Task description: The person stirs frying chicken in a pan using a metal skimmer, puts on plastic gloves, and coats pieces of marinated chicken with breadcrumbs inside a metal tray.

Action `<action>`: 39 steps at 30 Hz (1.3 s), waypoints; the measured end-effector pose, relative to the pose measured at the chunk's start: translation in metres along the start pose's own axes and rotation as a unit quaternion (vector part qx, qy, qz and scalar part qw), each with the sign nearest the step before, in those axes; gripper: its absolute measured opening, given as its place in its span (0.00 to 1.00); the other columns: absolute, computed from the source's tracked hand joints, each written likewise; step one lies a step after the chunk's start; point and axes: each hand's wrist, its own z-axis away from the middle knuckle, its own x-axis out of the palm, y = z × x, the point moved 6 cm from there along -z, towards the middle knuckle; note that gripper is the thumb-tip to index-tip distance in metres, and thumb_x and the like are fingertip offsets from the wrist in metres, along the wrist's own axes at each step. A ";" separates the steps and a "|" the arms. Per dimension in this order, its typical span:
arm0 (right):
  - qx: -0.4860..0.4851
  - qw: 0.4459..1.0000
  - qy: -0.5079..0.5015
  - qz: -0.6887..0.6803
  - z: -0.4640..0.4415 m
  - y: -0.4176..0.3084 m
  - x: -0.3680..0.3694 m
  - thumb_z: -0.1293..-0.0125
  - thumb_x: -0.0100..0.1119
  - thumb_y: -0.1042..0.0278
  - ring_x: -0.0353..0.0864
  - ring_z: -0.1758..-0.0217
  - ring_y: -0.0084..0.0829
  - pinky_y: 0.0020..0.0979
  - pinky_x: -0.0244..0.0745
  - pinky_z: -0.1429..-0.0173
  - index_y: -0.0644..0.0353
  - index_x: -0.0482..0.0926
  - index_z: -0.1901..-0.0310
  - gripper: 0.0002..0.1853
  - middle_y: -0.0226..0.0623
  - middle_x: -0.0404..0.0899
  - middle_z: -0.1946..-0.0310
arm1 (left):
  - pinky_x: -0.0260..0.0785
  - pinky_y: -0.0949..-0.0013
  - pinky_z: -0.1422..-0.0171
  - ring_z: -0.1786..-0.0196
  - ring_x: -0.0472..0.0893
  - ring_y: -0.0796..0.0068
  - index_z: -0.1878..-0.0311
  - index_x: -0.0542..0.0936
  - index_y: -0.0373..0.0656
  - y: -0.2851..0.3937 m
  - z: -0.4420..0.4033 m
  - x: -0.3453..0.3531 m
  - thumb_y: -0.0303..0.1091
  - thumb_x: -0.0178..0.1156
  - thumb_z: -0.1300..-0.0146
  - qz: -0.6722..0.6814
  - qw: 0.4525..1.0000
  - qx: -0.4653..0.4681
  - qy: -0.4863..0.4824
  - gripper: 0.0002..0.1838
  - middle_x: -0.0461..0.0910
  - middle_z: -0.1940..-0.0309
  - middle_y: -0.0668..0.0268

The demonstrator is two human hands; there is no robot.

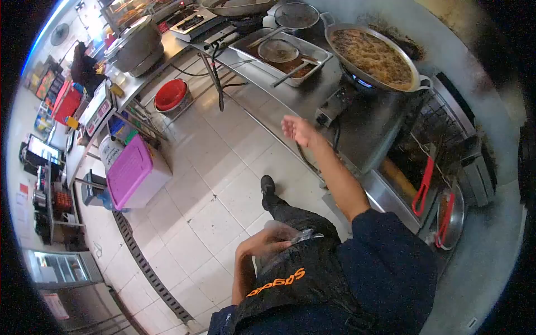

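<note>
My right hand (300,130) is loosely open beside the table (304,99); my left hand (267,244) meets clear plastic (308,236) at my apron (312,274), grip I cannot tell.

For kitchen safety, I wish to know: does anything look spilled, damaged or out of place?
Yes: behind the large pan, the wall shows a dark, uneven patch, possibly grease or scorching, unlike the paler surface around. Small dark specks lie on the floor tiles.
</note>
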 end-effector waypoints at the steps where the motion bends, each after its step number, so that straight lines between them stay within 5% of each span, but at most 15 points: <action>1: -0.015 0.999 0.023 -0.039 -0.035 -0.005 -0.007 0.45 0.60 0.52 0.72 0.61 0.23 0.30 0.70 0.57 0.53 0.74 0.58 0.17 0.29 0.74 0.63 | 0.65 0.66 0.45 0.51 0.74 0.69 0.49 0.73 0.39 -0.003 0.004 -0.019 0.40 0.58 0.41 -0.003 1.000 -0.004 -0.002 0.19 0.77 0.57 0.61; 7: 0.013 0.953 0.222 -0.206 -0.177 -0.046 -0.024 0.50 0.63 0.45 0.68 0.52 0.33 0.41 0.67 0.46 0.50 0.65 0.47 0.32 0.39 0.66 0.52 | 0.68 0.67 0.52 0.57 0.76 0.70 0.50 0.73 0.36 -0.068 0.038 -0.195 0.37 0.55 0.40 0.105 0.946 -0.159 0.261 0.18 0.77 0.58 0.63; 8: 0.003 0.945 0.227 -0.236 -0.187 -0.057 -0.022 0.48 0.62 0.46 0.71 0.61 0.31 0.41 0.72 0.55 0.48 0.67 0.51 0.26 0.36 0.69 0.62 | 0.69 0.67 0.54 0.59 0.77 0.69 0.51 0.73 0.37 -0.098 0.044 -0.230 0.37 0.55 0.40 0.105 0.920 -0.182 0.331 0.18 0.78 0.59 0.63; 10: -0.030 0.930 0.247 -0.271 -0.226 -0.053 -0.036 0.47 0.62 0.48 0.70 0.67 0.29 0.38 0.72 0.63 0.49 0.67 0.54 0.23 0.33 0.67 0.69 | 0.70 0.68 0.58 0.63 0.79 0.68 0.51 0.73 0.38 -0.163 0.067 -0.300 0.38 0.55 0.42 -0.204 0.855 -0.318 0.354 0.18 0.79 0.62 0.63; 12: -0.046 0.901 0.372 -0.218 -0.232 -0.051 -0.043 0.43 0.59 0.54 0.67 0.81 0.25 0.32 0.65 0.82 0.54 0.66 0.61 0.17 0.29 0.66 0.80 | 0.71 0.68 0.60 0.64 0.79 0.69 0.51 0.73 0.39 -0.237 0.083 -0.348 0.40 0.56 0.42 -0.176 0.855 -0.370 0.317 0.19 0.79 0.63 0.63; 15: -0.087 0.893 0.440 -0.042 -0.224 -0.030 -0.048 0.42 0.57 0.55 0.68 0.80 0.25 0.31 0.63 0.84 0.58 0.68 0.62 0.16 0.29 0.67 0.79 | 0.72 0.65 0.63 0.65 0.79 0.70 0.51 0.72 0.43 -0.278 0.087 -0.373 0.43 0.57 0.42 0.053 0.837 -0.436 0.326 0.19 0.79 0.64 0.64; 19: -0.193 0.738 0.578 0.288 -0.138 -0.039 -0.010 0.43 0.57 0.55 0.67 0.80 0.25 0.30 0.63 0.77 0.63 0.72 0.64 0.17 0.32 0.69 0.80 | 0.71 0.59 0.57 0.55 0.77 0.66 0.48 0.71 0.46 -0.309 0.051 -0.395 0.40 0.51 0.37 0.119 0.840 -0.476 0.232 0.16 0.76 0.56 0.62; 20: -0.189 0.727 0.596 0.284 -0.112 -0.056 0.000 0.43 0.57 0.55 0.67 0.80 0.25 0.30 0.63 0.77 0.63 0.72 0.64 0.17 0.32 0.69 0.80 | 0.69 0.57 0.54 0.54 0.75 0.64 0.48 0.71 0.46 -0.414 0.059 -0.413 0.38 0.48 0.37 0.169 0.854 -0.451 0.197 0.16 0.75 0.55 0.60; 22: -0.130 0.841 0.428 0.305 -0.092 -0.074 0.013 0.44 0.57 0.56 0.72 0.73 0.34 0.36 0.66 0.68 0.63 0.73 0.62 0.18 0.41 0.73 0.76 | 0.68 0.57 0.52 0.56 0.76 0.65 0.48 0.71 0.46 -0.413 0.034 -0.433 0.39 0.49 0.39 0.106 0.870 -0.443 0.186 0.17 0.75 0.55 0.61; 23: -0.123 0.833 0.446 0.302 -0.075 -0.088 0.017 0.44 0.57 0.56 0.72 0.73 0.34 0.36 0.66 0.68 0.63 0.73 0.62 0.18 0.41 0.73 0.76 | 0.68 0.57 0.52 0.56 0.76 0.65 0.48 0.71 0.46 -0.397 0.104 -0.445 0.39 0.49 0.39 0.094 0.879 -0.444 0.149 0.17 0.75 0.55 0.61; 29: -0.135 0.817 0.449 0.335 0.001 -0.213 0.053 0.43 0.58 0.59 0.75 0.73 0.34 0.36 0.68 0.65 0.62 0.76 0.63 0.14 0.40 0.76 0.75 | 0.68 0.57 0.52 0.58 0.76 0.65 0.48 0.71 0.45 -0.378 -0.093 -0.568 0.41 0.49 0.39 0.019 0.921 -0.387 -0.045 0.18 0.76 0.56 0.61; 30: -0.103 0.756 0.503 0.406 0.026 -0.241 0.061 0.43 0.58 0.60 0.75 0.72 0.32 0.35 0.69 0.65 0.62 0.77 0.63 0.14 0.40 0.77 0.74 | 0.70 0.57 0.55 0.59 0.77 0.66 0.48 0.71 0.44 -0.347 -0.104 -0.579 0.41 0.50 0.40 0.177 0.913 -0.367 0.011 0.19 0.76 0.58 0.61; 33: -0.115 0.592 0.576 0.552 0.105 -0.308 0.073 0.47 0.60 0.62 0.78 0.69 0.39 0.37 0.71 0.62 0.60 0.79 0.63 0.13 0.43 0.79 0.72 | 0.73 0.61 0.57 0.61 0.78 0.65 0.48 0.70 0.45 -0.345 -0.144 -0.619 0.45 0.49 0.39 0.092 0.891 -0.427 0.120 0.20 0.77 0.61 0.61; 37: -0.026 0.410 0.564 0.717 0.174 -0.370 0.103 0.52 0.62 0.63 0.79 0.69 0.42 0.38 0.72 0.61 0.57 0.81 0.65 0.12 0.44 0.80 0.72 | 0.73 0.60 0.58 0.61 0.79 0.64 0.49 0.72 0.44 -0.336 -0.170 -0.639 0.45 0.49 0.38 0.136 0.910 -0.385 0.071 0.19 0.78 0.59 0.61; 39: 0.088 0.408 0.548 0.725 0.178 -0.397 0.123 0.52 0.62 0.65 0.79 0.69 0.41 0.39 0.71 0.62 0.58 0.81 0.64 0.12 0.44 0.79 0.74 | 0.71 0.64 0.66 0.66 0.79 0.67 0.52 0.73 0.46 -0.351 -0.182 -0.645 0.42 0.54 0.42 0.118 0.926 -0.355 0.055 0.17 0.78 0.64 0.63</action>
